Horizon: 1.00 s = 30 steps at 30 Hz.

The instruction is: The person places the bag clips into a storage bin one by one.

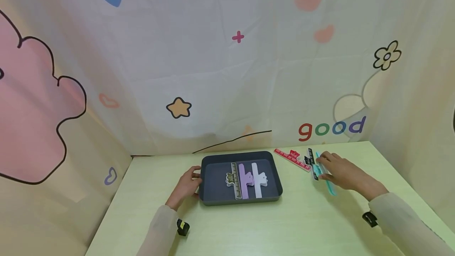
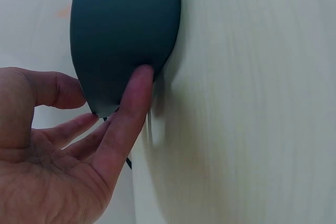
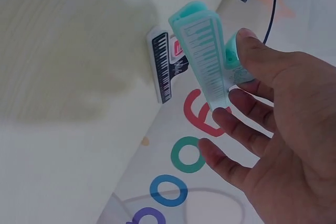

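Note:
My left hand [image 1: 187, 183] is at the left wall of a dark grey tray [image 1: 220, 202]; its fingertips touch the outside of that wall in the left wrist view. Lying in the tray are a black-and-gold clip [image 1: 234, 181], a purple clip [image 1: 243, 181] and a white clip [image 1: 256, 181], all with long straight bars. Farther right, my right hand [image 1: 343, 171] pinches a teal clip [image 3: 205, 56] by its handle between thumb and fingers. The teal clip's bar carries a piano-key pattern. Close beside it lies a black-and-white piano-key clip [image 1: 314, 169].
A red clip [image 1: 289, 159] lies on the pale table [image 1: 295, 224] between the tray and the black-and-white clip. Behind the table hangs a printed curtain [image 1: 213, 70], with more cloth at both sides. Each wrist carries a small black device [image 1: 183, 227].

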Each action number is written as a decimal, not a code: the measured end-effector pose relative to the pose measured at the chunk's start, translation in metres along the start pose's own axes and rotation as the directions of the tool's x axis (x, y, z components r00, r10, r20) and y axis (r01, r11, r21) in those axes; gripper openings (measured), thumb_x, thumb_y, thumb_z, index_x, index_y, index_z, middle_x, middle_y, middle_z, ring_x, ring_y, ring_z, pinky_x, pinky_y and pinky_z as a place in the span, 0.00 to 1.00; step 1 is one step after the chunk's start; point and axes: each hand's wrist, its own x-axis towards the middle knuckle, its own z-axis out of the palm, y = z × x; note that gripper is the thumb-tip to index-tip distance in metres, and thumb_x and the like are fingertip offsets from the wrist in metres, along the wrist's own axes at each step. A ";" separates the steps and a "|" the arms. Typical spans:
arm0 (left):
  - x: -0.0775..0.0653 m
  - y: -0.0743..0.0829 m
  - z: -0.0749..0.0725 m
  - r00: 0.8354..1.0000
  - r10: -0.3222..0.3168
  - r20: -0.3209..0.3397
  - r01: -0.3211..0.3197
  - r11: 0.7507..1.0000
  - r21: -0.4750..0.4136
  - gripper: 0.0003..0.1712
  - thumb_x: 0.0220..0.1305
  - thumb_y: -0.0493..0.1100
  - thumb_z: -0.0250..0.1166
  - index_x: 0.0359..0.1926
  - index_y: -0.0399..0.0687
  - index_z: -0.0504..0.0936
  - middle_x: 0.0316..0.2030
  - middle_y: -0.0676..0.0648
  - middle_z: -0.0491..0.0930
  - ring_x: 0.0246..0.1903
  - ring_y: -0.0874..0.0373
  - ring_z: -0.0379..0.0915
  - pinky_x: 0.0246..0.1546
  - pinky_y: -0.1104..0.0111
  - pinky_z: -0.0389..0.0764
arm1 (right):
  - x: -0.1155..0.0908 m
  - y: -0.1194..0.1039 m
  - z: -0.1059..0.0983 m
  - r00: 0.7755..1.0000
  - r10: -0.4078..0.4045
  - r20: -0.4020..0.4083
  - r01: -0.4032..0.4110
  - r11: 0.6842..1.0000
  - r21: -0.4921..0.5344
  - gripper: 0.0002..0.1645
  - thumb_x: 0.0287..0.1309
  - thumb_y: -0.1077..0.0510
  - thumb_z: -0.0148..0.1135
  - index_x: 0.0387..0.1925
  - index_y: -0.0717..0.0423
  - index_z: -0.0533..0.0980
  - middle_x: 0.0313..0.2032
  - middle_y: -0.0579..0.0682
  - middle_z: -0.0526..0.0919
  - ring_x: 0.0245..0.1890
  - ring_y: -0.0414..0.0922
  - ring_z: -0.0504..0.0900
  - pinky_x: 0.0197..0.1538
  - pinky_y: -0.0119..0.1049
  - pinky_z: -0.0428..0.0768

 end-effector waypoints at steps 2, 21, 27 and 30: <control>0.000 0.000 0.000 1.000 0.003 -0.002 -0.003 1.000 0.003 0.30 0.67 0.36 0.53 0.70 0.44 0.64 0.59 0.33 0.74 0.51 0.42 0.78 0.24 0.59 0.87 | 0.000 -0.003 -0.003 1.000 -0.006 -0.013 0.006 1.000 -0.007 0.31 0.54 0.52 0.71 0.55 0.64 0.75 0.51 0.60 0.76 0.48 0.55 0.76 0.49 0.53 0.83; 0.000 -0.001 0.000 1.000 0.014 -0.009 -0.014 1.000 -0.001 0.30 0.67 0.35 0.53 0.70 0.43 0.65 0.59 0.32 0.74 0.49 0.43 0.78 0.24 0.59 0.86 | 0.027 -0.041 -0.024 0.993 -0.085 -0.079 0.081 0.996 -0.047 0.33 0.53 0.51 0.72 0.56 0.63 0.74 0.50 0.55 0.76 0.48 0.52 0.76 0.46 0.48 0.83; -0.001 -0.001 0.000 1.000 0.020 -0.005 -0.020 1.000 -0.001 0.30 0.67 0.35 0.53 0.70 0.43 0.64 0.59 0.31 0.74 0.49 0.43 0.78 0.23 0.59 0.86 | 0.036 -0.055 -0.027 0.992 -0.089 -0.093 0.087 0.996 -0.025 0.32 0.56 0.50 0.70 0.58 0.62 0.73 0.52 0.55 0.76 0.52 0.54 0.75 0.50 0.50 0.82; -0.001 -0.001 0.000 1.000 0.022 -0.002 -0.022 1.000 0.000 0.30 0.68 0.35 0.53 0.70 0.43 0.64 0.59 0.31 0.74 0.50 0.42 0.78 0.23 0.59 0.86 | 0.042 -0.060 -0.028 0.988 -0.099 -0.117 0.098 0.995 -0.018 0.32 0.54 0.50 0.71 0.56 0.61 0.74 0.50 0.54 0.76 0.50 0.52 0.75 0.49 0.49 0.82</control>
